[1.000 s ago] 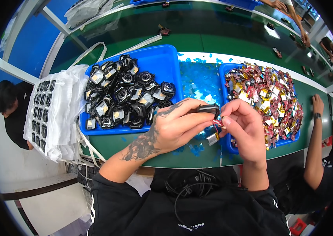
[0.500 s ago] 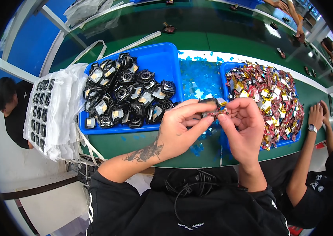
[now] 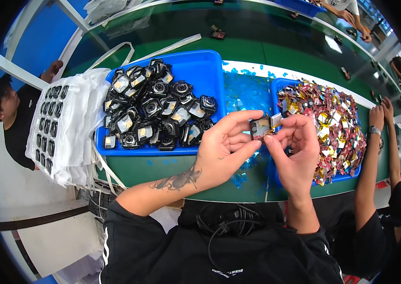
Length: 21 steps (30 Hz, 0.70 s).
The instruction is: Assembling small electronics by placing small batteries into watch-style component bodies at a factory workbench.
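Note:
Between my two hands, over the table's near edge, is a small square black smartwatch part [image 3: 260, 128] with a reddish circuit board at its lower edge. A silver battery-like block [image 3: 276, 120] sticks out at its right side. My left hand [image 3: 224, 149] is closed on the part's left side, pinching it between thumb and fingers. My right hand [image 3: 299, 149] is closed at the circuit board and silver block, its fingertips hiding part of them. To the left, a blue tray [image 3: 210, 59] holds a heap of black watch cases [image 3: 155, 109]. Right of my hands stands another blue tray [image 3: 276, 85] of red circuit boards and batteries [image 3: 326, 128].
Blue film scraps [image 3: 243, 94] litter the table between the trays. White padded sheets [image 3: 68, 123] with black watch pieces stand stacked at the left, beside a person [image 3: 18, 109]. A co-worker's forearms [image 3: 371, 165] rest at the right. Loose parts lie on the green belt [image 3: 238, 40].
The watch part has tilted so its flat face now shows, with the silver block out to the right. The person at left has turned and raised an arm. The view has shifted slightly.

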Available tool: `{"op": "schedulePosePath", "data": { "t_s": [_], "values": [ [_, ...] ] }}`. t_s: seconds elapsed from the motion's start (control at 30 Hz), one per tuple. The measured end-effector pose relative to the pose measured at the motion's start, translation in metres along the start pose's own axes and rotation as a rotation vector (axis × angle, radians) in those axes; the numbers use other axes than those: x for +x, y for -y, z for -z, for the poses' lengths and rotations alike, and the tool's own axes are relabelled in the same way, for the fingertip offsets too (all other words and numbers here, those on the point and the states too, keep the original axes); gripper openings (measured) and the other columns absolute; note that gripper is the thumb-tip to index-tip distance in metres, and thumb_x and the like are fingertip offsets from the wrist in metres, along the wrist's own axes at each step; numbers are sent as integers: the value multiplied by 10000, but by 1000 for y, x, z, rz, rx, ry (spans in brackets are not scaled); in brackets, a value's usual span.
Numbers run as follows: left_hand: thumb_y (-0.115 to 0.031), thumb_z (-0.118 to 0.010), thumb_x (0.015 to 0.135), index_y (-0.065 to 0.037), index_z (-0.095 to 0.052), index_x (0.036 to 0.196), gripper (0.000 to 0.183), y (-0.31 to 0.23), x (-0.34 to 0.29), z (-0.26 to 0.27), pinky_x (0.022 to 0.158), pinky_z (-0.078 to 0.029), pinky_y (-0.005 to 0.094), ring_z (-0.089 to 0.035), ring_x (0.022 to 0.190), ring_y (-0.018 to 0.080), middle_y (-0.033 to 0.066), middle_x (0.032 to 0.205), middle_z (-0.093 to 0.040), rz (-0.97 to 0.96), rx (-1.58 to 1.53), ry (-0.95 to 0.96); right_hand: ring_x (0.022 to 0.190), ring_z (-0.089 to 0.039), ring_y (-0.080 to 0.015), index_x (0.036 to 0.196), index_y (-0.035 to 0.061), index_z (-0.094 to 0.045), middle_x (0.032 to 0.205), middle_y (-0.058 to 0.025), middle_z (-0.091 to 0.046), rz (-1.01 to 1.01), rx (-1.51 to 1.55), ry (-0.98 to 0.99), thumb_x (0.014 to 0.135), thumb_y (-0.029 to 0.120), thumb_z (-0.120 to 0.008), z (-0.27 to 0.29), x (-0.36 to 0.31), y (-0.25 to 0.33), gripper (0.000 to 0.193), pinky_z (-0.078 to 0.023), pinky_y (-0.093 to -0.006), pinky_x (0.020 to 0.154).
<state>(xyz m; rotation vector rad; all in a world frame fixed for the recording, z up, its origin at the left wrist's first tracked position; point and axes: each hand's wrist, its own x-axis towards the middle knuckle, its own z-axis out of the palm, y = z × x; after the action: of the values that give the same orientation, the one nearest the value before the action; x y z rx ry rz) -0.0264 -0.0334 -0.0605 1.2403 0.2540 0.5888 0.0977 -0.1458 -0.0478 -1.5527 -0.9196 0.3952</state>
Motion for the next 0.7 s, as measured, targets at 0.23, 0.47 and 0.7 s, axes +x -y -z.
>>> {"op": "schedulePosePath", "data": {
  "t_s": [0.23,0.47,0.7],
  "values": [
    [59,-585,889,-13,-481,1271,402,-2,-3,6,853,-534,272,-639,1018,158,152,1127,-627,27,-68,-75,813,-585,-75,1177,28,-465,959,-40,-582,-46,46,24,806,-47,-690,-18,2,6,440,-480,-191,637],
    [-156,-645,872,-71,-525,1299,451,-32,26,51,1026,-401,446,-540,1192,312,149,1214,-610,-457,1592,-37,718,-631,-119,1202,64,-445,789,-79,-693,97,-280,253,838,8,-606,11,102,21,401,-475,-274,642],
    [-136,-627,864,-44,-554,1231,386,-8,23,78,1071,-352,454,-579,1084,301,130,1101,-631,-361,1589,35,958,-582,-250,1188,23,-500,1092,-133,-558,-369,-581,302,621,141,-874,14,263,-59,690,-544,-381,701]
  ]
}}
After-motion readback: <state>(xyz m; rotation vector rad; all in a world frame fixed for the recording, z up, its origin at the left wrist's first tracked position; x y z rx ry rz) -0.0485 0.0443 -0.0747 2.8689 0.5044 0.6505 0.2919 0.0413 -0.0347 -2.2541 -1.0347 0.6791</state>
